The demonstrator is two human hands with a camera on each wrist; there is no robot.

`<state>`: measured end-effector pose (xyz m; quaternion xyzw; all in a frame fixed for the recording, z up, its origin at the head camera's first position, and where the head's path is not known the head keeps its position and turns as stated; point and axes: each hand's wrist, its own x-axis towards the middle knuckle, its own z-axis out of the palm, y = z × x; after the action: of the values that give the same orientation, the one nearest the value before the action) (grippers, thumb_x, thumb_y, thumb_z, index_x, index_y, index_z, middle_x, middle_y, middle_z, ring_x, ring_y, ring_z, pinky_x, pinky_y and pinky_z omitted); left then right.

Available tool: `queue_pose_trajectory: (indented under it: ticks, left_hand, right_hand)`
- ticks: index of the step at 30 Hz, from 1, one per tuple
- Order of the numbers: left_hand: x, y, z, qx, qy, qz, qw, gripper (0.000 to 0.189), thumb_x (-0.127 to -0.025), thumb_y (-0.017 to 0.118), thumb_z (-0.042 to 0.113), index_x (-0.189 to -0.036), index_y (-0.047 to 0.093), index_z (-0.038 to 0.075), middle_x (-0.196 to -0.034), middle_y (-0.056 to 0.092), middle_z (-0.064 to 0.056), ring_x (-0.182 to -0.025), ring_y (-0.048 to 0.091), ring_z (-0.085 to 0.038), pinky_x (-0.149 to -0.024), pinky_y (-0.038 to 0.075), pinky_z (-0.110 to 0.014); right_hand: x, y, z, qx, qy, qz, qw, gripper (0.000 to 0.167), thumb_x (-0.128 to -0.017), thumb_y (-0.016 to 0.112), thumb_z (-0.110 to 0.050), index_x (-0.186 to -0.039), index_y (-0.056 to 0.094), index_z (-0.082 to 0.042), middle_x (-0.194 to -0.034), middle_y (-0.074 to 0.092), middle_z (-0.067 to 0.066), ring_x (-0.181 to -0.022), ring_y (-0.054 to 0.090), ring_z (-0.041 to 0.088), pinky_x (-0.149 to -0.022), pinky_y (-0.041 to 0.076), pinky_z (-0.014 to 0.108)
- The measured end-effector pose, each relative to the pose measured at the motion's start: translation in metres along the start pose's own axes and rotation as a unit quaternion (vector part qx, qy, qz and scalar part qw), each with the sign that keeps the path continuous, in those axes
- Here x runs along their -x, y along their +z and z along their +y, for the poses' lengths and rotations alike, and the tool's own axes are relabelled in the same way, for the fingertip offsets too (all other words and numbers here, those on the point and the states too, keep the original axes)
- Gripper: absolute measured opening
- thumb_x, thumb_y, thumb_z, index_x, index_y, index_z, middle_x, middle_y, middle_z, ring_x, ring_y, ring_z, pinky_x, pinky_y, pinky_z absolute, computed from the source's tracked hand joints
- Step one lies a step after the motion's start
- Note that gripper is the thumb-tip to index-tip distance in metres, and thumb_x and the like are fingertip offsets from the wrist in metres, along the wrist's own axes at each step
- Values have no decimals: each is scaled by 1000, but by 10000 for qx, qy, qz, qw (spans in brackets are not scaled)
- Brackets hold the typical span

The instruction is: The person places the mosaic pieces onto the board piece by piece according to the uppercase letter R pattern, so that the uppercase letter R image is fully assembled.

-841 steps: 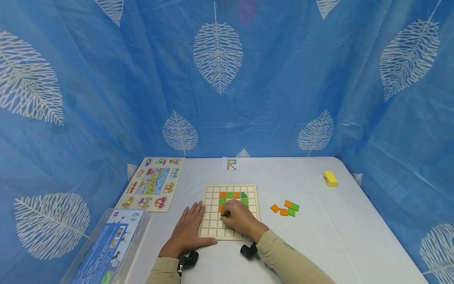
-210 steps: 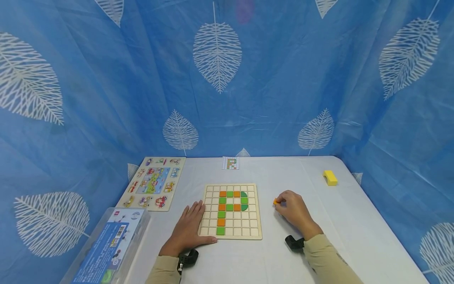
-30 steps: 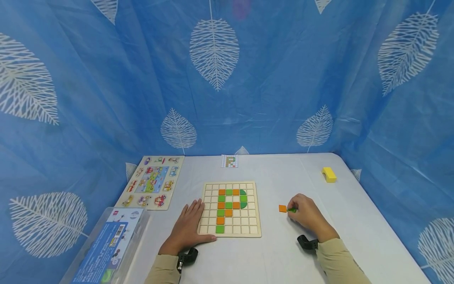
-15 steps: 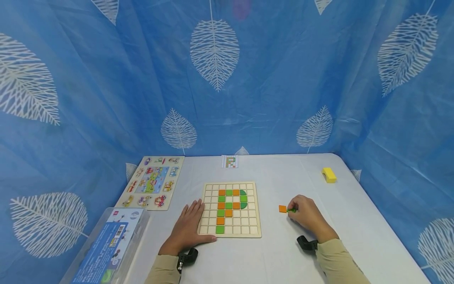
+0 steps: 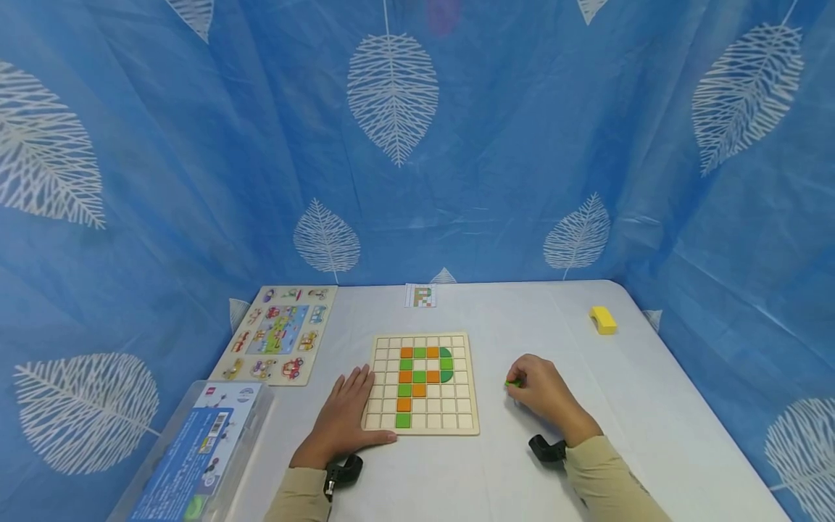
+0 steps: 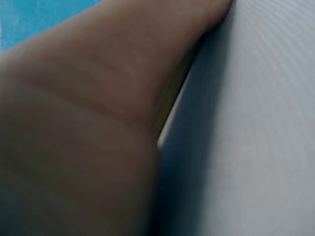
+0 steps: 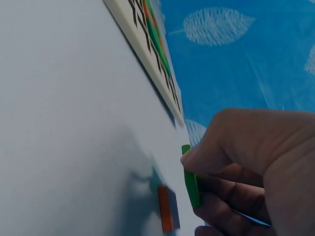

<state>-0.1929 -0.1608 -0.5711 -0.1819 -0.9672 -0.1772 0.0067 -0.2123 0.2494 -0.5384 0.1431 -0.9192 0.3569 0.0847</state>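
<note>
A wooden grid board lies mid-table, with orange and green tiles forming a P-like shape and an extra orange tile beside its stem. My left hand rests on the board's left edge, fingers straight, thumb along the near edge. To the right of the board, my right hand pinches a green tile between thumb and fingers, lifted off the table. Below it in the right wrist view an orange tile lies on the table; the head view does not show it, as the hand covers that spot.
A small pattern card lies behind the board. At the left are a picture puzzle board and a clear plastic box with a printed label. A yellow arch block stands back right on the white table.
Over the earlier frames, green and orange tiles were added to the board and the loose tiles dwindled. In the last half second my right hand moved left with the green tile. My left hand stayed.
</note>
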Motion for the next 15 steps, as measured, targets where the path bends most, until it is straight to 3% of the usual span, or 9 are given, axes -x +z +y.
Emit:
queue_pose_trajectory:
  ticks: [8,15]
  left_hand:
    - [0,-1,0,-76,-23,-47,10000,135,-69,68,92,-163,35,1,-169,30,-15,-157,21,-33,-127,12,-53]
    - [-1,0,1,-109,-11,-54,9999,135,-70,68,92,-163,35,1,-170,29,-15,-157,21,-34,-127,12,-52]
  right_hand:
    - [-7,26,-28,-198,-461,-211,9985,29,-79,83,5,-80,69,-20,-91,63,-11,-81,60,11,-70,55,31]
    - [-11,48,-55,-485,-1167,-507,9907,25,-80,82,7,-82,70,-15,-93,65,-8,-83,61,13,-71,55,30]
